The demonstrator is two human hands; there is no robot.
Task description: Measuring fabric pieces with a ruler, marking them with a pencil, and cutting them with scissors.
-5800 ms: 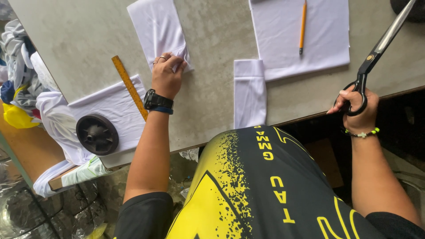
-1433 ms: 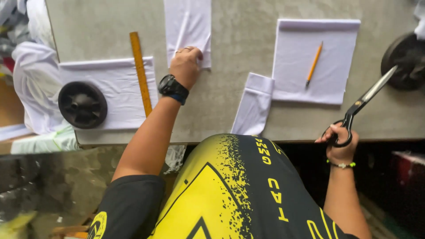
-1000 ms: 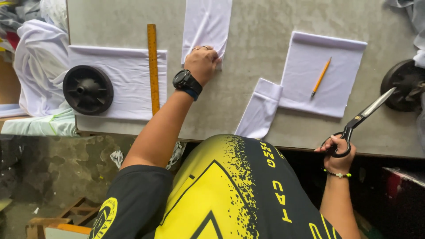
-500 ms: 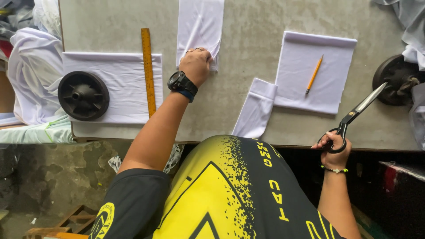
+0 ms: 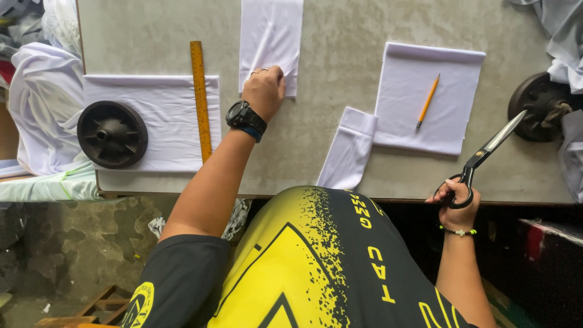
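**Scissors up, cloth pinned, no cut started**

Since the earlier frames our view has swung round so the table now sits square under us, and our left hand [image 5: 265, 91] has stayed planted on the same white fabric piece [image 5: 271, 39] at the far edge of the table [image 5: 340, 24]. Fingers are curled together, knuckles down, pressing its near hem flat. Meanwhile the right hand [image 5: 455, 203] has drifted in a little along the near edge, fingers clamped through the black loops of the tailor's scissors [image 5: 486, 153]. The blades point up and away toward the far right corner, closed or nearly so, touching no cloth.

What looks done? We judge the laying-out is: a wide white panel [image 5: 164, 115] lies by the left edge, weighted by a black round weight [image 5: 112, 133], with a wooden ruler [image 5: 200, 97] along its right side. A squarish white piece [image 5: 425, 91] sits toward the right with an orange pencil [image 5: 427, 101] resting on it. A narrow folded strip [image 5: 349, 149] overlaps its near left corner and runs down to the near edge. Another dark round weight [image 5: 537, 106] sits at the right edge, partly under loose cloth.

What's left? As far as we can tell, the cutting itself: the held piece shows no fresh cut line, and the scissors are well apart from it. Any pencil marks are too faint to make out.
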